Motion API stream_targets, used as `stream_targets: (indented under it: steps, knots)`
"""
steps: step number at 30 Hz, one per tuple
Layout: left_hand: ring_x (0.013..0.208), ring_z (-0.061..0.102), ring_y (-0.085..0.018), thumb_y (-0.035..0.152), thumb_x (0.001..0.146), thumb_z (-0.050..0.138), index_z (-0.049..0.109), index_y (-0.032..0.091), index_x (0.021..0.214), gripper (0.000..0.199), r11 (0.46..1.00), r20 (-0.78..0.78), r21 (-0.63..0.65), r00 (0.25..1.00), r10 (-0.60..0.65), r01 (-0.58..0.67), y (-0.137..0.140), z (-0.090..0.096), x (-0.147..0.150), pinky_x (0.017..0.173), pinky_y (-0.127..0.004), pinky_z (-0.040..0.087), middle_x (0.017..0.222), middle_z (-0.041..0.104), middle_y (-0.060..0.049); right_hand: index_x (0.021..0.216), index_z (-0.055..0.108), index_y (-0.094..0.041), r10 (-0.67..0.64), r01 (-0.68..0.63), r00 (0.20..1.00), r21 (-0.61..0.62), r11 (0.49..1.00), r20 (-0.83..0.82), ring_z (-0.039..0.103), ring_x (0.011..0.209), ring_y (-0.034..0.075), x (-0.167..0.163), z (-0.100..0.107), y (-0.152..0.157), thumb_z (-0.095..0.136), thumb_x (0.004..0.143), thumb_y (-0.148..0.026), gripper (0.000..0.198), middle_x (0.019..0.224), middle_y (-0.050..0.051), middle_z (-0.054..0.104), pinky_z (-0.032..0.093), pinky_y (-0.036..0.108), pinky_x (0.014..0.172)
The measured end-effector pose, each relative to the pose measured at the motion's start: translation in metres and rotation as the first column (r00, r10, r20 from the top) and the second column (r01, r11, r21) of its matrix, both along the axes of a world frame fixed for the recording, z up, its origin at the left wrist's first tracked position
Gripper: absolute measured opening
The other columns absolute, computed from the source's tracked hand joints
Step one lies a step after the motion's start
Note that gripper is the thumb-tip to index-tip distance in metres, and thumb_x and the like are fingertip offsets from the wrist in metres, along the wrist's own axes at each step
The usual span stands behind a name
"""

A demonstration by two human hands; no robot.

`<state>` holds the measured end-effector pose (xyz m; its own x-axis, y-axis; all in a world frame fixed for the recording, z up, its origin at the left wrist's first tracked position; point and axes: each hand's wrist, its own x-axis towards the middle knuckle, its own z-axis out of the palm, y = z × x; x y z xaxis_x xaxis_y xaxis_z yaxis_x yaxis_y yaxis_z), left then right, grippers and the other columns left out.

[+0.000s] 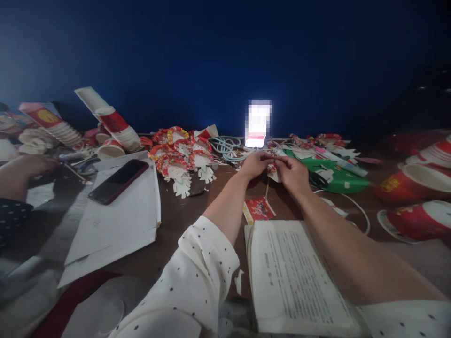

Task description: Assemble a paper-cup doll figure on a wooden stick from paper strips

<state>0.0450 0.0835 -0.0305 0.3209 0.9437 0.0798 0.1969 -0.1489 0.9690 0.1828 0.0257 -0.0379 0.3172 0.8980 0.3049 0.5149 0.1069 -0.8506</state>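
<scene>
My left hand [255,165] and my right hand [292,174] meet at the far part of the table, fingertips pinched close together. Between them is a small red and white paper piece [272,172], partly covered by the fingers. A thin stick [267,188] points down just below it. On the tabletop nearer to me lies a red printed paper piece [260,209]. Under my forearms rests an open book [289,277] with printed text. Directly behind my hands a lit phone [258,123] stands upright, its screen blurred out.
Red and white paper cutouts [181,155] are heaped beyond my left arm, near a pale blue cord [225,148]. Green paper [327,173] and black-handled scissors [317,179] lie right. Paper cups [114,123] stand both sides. Another person's hand [33,166] is left, near a dark phone [119,181].
</scene>
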Motion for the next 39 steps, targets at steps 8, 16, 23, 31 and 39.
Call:
stream_targets:
  steps: [8,16,23,31,39]
  knots:
    - [0.073,0.06,-0.013,0.017,0.079,0.072,0.076,0.013,0.09,0.013,0.999,-0.019,0.041,1.0,0.007,-0.006,-0.0018,0.0036,-0.0006,0.082,-0.029,0.047,0.08,0.072,-0.003,0.105,0.078,-0.018,-0.019,0.019,1.0,0.0,1.0,0.018,0.07,0.085,0.024,-0.0013,0.0025,-0.0012,0.063,0.082,-0.037,0.034,0.093,0.008,0.078,0.054,0.039,0.084]
    - [0.077,0.063,-0.014,0.017,0.077,0.074,0.076,0.013,0.087,0.011,0.999,-0.03,0.051,1.0,-0.01,0.011,0.0005,0.0004,0.0001,0.085,-0.03,0.049,0.082,0.073,-0.004,0.107,0.077,-0.018,-0.019,0.019,1.0,-0.009,1.0,0.007,0.07,0.086,0.025,0.0008,-0.0011,0.0017,0.06,0.082,-0.037,0.036,0.096,0.009,0.078,0.054,0.04,0.083]
    - [0.077,0.063,-0.013,0.011,0.074,0.072,0.075,0.013,0.082,0.009,0.995,-0.028,0.096,0.999,-0.033,0.035,0.0028,-0.0027,0.0014,0.085,-0.029,0.05,0.08,0.072,-0.002,0.101,0.078,-0.015,-0.032,0.034,0.996,-0.025,0.999,0.077,0.07,0.085,0.026,0.002,-0.0014,0.0028,0.058,0.083,-0.042,0.038,0.093,0.011,0.078,0.054,0.039,0.081]
    - [0.079,0.063,-0.014,0.01,0.074,0.07,0.074,0.013,0.084,0.011,0.99,-0.052,0.133,0.998,-0.037,0.044,-0.0001,-0.001,-0.0006,0.087,-0.031,0.049,0.082,0.072,-0.002,0.098,0.078,-0.016,-0.018,0.023,0.994,-0.045,0.999,0.11,0.07,0.083,0.027,0.0044,-0.0026,0.0036,0.058,0.084,-0.048,0.04,0.091,0.01,0.078,0.054,0.037,0.078]
    - [0.082,0.064,-0.014,0.007,0.075,0.068,0.074,0.013,0.09,0.017,0.993,-0.027,0.09,0.997,-0.069,0.071,-0.001,0.0007,0.0005,0.09,-0.032,0.049,0.087,0.073,-0.004,0.096,0.078,-0.016,-0.029,0.033,0.995,-0.042,0.999,0.092,0.069,0.08,0.025,0.0032,-0.0003,0.0019,0.059,0.083,-0.045,0.036,0.088,0.009,0.078,0.053,0.036,0.073]
